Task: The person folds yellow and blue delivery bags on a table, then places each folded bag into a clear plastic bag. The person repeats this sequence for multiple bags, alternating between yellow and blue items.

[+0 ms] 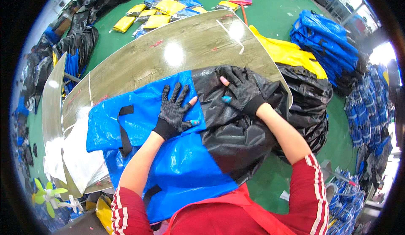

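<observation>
Spread over the near side of the table and hanging toward my lap is a folded tarpaulin-like piece, with a blue part (139, 127) on the left and a black part (236, 138) on the right. My left hand (174, 110), in a black dotted work glove with two fingertips bare, lies open on the blue part beside the seam. On the crumpled black part rests my right hand (242, 89), gloved the same way, fingers spread and flat. Bluish colour marks the bare thumb tips. A black strap (124, 129) lies on the blue part, left of my left hand.
The wood-patterned table (139, 64) has a curved far edge. Yellow and blue packets (158, 21) lie on the green floor (278, 5) beyond it. A yellow-and-black pile (306, 91) and blue folded stacks (325, 45) stand right. White sheeting (86, 155) lies left.
</observation>
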`<state>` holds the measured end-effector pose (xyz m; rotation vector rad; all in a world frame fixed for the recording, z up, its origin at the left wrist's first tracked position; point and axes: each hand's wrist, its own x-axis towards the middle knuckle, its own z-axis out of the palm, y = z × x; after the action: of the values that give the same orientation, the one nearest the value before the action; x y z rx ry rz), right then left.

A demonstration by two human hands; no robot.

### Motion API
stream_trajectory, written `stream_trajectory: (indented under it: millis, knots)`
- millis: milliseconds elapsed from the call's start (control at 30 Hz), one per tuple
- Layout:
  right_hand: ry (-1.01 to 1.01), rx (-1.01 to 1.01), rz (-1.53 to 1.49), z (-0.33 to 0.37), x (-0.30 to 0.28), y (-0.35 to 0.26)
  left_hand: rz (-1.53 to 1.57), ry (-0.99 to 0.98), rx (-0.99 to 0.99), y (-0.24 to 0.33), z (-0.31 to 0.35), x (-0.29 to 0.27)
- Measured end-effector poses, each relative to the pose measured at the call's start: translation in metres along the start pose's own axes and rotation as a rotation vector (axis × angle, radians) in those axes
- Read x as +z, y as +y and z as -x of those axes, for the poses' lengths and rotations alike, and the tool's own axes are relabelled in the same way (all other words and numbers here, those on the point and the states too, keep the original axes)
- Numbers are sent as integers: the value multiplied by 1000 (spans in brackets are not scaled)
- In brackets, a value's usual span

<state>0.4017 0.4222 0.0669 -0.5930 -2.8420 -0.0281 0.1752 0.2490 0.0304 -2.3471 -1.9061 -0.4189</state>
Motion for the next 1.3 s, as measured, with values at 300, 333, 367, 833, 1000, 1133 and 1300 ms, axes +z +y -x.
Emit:
stream_trajectory:
  millis: [300, 333, 367, 833, 1000, 1133, 1300]
  knots:
    - [713, 530, -780, 165, -67, -17, -124, -146, -169, -13, -6, -5]
    - [686, 798, -718, 193, -56, -33, -130, -215, -277, -2, -18, -14]
    - [768, 1083, -654, 215, -41, -51, -139, -153, -310, 13, -29, -21]
    - [214, 518, -76, 245, -129, -88, 141, 89, 208, 107, -72, 43]
    - [-77, -92, -183, 159, -141, -58, 182, 85, 158, 118, -76, 43]
    - [-319, 189, -241, 43, -92, -31, 173, 100, 220, 135, -70, 34]
    - [-456, -25, -412, -16, -4, -14, 471, -250, 363, 79, 1, -56]
